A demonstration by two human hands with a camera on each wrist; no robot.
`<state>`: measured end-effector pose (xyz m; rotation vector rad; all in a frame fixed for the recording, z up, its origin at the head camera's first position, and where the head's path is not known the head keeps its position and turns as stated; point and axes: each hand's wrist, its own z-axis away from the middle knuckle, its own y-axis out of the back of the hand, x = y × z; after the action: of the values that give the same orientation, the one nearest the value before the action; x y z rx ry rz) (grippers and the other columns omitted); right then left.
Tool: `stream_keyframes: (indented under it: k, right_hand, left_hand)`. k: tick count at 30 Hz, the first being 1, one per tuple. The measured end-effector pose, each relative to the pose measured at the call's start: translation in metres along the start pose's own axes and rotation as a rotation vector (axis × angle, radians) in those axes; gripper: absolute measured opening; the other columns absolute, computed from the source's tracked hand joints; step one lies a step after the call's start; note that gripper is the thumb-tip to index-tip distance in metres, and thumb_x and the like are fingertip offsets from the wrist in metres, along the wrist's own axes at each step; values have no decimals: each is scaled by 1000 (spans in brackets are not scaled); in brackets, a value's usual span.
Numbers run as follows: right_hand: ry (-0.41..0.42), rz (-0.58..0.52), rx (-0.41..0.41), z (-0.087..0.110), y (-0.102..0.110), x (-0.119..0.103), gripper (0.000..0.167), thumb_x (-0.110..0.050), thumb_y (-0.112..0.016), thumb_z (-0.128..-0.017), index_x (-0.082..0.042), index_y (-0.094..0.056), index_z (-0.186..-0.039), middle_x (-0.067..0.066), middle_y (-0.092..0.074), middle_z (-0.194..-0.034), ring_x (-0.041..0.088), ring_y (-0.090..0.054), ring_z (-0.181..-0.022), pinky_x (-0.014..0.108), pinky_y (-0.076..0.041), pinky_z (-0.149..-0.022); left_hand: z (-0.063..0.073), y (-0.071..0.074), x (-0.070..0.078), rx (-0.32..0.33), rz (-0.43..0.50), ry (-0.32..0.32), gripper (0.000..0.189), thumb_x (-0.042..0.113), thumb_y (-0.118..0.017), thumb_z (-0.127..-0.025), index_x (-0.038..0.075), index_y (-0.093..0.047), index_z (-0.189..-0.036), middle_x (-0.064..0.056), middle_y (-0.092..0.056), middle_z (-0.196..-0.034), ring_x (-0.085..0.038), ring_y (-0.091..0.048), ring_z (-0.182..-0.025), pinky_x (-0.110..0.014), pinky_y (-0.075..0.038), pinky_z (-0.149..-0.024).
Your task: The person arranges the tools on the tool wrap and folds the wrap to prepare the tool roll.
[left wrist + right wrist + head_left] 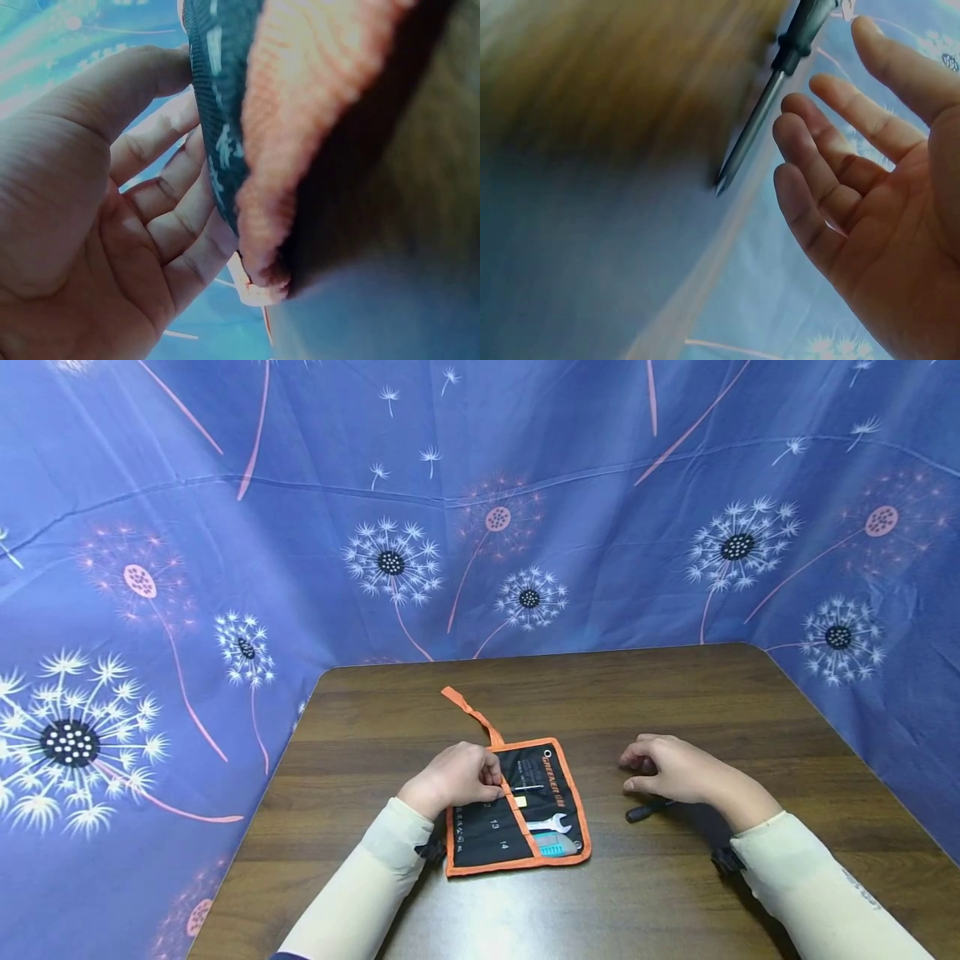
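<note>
Two hands are seen over a wooden table (375,718); only one is in contact with anything. The tool pouch (512,831) is laid open at mid-table, just beside the left hand (455,777), its strap (472,711) stretched out toward the far edge. The left thumb and index finger are bent at the orange pocket edge and appear to be pinching it; the exact contact is hidden. A wrench (553,823) and a teal tool (553,845) are tucked in the pockets. The screwdriver (754,124) is left lying on the table to the right of the pouch, well apart from it. The right hand (667,768) is held near it, fingers loosely bent, slightly spread, nothing gripped.

Step in hand, as judged: the pocket is steadied or opened on the left while the screwdriver is reached for or let go on the right; which of these cannot be told. If a pick-up is meant, the right fingers need to be closed round the handle, with the pocket mouth kept parted.
</note>
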<state>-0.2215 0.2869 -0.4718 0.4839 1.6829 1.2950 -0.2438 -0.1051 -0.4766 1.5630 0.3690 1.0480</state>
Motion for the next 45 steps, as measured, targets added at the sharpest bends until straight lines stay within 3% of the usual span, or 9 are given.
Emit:
stream_keyframes:
  k: [11,20,28,39,45]
  right_hand:
    - [-12,-43,-50,26,9,9,29,-25,-91,-83,-16,-77,-107,-7,-65,-99,13,-60,-87,33,-51,-74]
    - [-4,-83,-40,38,9,15,20,-14,-90,-82,-19,-77,-97,-8,-62,-91,6,-58,-79,28,-50,-68]
    - [3,-98,-20,43,7,20,17,-12,-89,-83,-20,-74,-87,-13,-59,-83,0,-56,-72,25,-49,-63]
    - [-37,-109,-57,45,7,19,22,-11,-90,-81,-23,-71,-81,-15,-59,-75,0,-54,-67,25,-46,-60]
    - [-4,-146,-75,45,6,18,25,-5,-89,-78,-22,-70,-77,-14,-60,-72,1,-54,-65,24,-46,-58]
  left_hand:
    - [-1,0,0,-7,25,-2,12,27,-85,-90,26,-73,-90,16,-64,-81,-3,-60,-73,-27,-51,-70]
    - [0,3,-5,-13,123,-46,9,16,-77,-96,22,-74,-102,11,-65,-87,-6,-61,-79,-28,-52,-75]
    - [-4,1,-7,13,77,-52,18,10,-64,-102,23,-74,-111,12,-66,-98,-6,-60,-86,-29,-52,-79]
    - [-6,-1,-6,26,5,-64,18,10,-68,-102,25,-77,-107,10,-68,-98,-6,-61,-87,-29,-53,-78]
    - [-6,-1,-6,26,-12,-67,16,10,-70,-100,26,-74,-99,12,-64,-91,-7,-59,-81,-28,-51,-74]
